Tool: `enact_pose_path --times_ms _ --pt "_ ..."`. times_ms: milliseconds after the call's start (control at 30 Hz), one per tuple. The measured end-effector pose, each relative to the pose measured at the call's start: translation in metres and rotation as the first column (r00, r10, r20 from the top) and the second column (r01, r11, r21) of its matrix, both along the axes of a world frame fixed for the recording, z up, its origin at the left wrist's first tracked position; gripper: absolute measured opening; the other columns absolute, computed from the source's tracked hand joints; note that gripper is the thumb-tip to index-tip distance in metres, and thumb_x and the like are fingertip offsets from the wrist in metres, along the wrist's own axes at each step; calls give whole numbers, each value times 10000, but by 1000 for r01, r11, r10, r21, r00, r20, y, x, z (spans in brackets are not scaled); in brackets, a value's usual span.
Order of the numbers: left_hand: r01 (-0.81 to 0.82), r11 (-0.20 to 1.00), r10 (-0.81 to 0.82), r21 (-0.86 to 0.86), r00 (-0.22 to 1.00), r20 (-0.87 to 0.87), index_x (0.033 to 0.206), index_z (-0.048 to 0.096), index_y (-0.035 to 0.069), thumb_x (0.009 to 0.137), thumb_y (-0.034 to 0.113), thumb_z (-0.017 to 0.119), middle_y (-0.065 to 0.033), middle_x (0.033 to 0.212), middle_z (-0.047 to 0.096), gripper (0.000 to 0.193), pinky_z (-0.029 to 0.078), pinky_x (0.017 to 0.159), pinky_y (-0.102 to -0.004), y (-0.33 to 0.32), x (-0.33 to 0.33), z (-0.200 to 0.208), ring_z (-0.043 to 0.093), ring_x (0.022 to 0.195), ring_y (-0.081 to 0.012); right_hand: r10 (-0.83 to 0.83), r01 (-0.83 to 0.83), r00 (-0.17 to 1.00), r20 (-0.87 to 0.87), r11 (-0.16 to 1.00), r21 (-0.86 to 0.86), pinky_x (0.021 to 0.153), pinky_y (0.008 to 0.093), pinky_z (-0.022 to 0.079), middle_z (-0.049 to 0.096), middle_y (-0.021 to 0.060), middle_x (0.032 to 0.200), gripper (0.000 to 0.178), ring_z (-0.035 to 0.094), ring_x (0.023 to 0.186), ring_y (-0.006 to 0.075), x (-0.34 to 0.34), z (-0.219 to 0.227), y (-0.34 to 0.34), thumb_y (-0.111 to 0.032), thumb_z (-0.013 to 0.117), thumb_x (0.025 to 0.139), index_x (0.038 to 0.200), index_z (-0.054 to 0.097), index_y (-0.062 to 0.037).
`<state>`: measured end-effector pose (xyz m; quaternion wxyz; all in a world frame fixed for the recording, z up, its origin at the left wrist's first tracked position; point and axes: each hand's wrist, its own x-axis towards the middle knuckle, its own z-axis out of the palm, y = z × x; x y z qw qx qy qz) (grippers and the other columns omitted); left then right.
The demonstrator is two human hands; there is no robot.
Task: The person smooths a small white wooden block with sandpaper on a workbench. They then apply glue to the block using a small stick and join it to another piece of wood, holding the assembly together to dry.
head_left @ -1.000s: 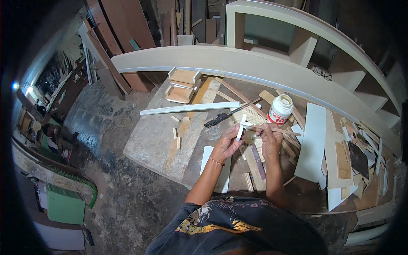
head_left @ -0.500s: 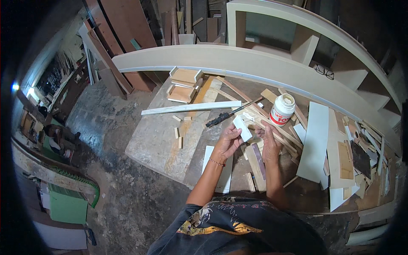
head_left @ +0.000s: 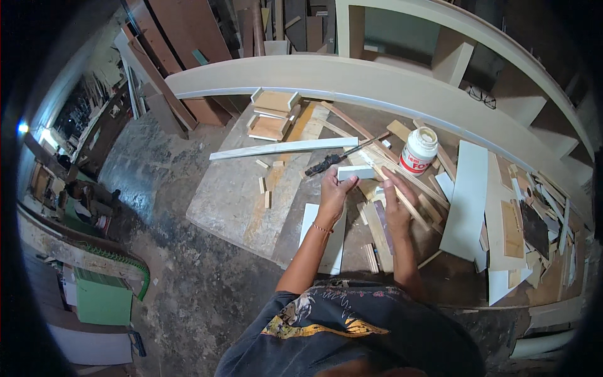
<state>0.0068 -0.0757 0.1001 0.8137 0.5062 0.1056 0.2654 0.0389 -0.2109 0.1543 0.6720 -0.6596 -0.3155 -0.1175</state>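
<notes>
My left hand [head_left: 334, 191] grips a small white wooden block [head_left: 355, 172] by its left end, thumb on top. Close by on the right, my right hand [head_left: 396, 204] has its fingers closed round a thin wooden stick [head_left: 414, 210], whose upper end points toward the block. Beyond the hands stands an open white glue jar [head_left: 419, 152] with a red label. A dark-handled tool with a thin shaft [head_left: 323, 166] lies just past the block. Under the hands are loose wood strips [head_left: 379, 229], partly hidden by my fingers.
Two small tray-like wooden pieces [head_left: 270, 127] sit at the table's far left. A long white strip [head_left: 282, 148] and several small blocks [head_left: 267, 200] lie nearer. White panels [head_left: 463, 201] and offcuts crowd the right. A long shelf frame [head_left: 314, 75] borders the back. Another person [head_left: 94, 201] sits far left.
My left hand has turned the white block from a steep slant to nearly level. My right hand has shifted slightly down, and the stick now shows across it.
</notes>
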Motion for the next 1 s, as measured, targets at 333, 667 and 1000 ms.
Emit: enact_pose_path --times_ms 333,667,1000 --pt "-165 955 184 246 981 -56 949 556 -52 770 14 526 -69 836 584 193 447 634 -216 -9 -6 10 539 716 -96 -130 141 977 167 988 -57 702 304 451 600 151 868 212 586 801 228 3 -20 5 -23 513 765 961 584 19" --pt "-220 933 235 284 972 -19 955 578 -39 770 25 550 -45 847 598 198 416 666 -216 -13 -4 8 518 748 -84 -127 142 979 162 986 -86 667 309 456 599 152 834 210 586 751 241 2 -24 8 -53 519 776 962 586 19" --pt "-223 915 274 336 955 -112 843 590 -48 752 19 543 -50 752 602 122 426 588 -232 -9 -7 4 522 654 -90 73 -34 946 317 991 -126 664 321 466 587 149 835 226 580 745 262 -16 -20 14 -11 546 714 935 591 11"
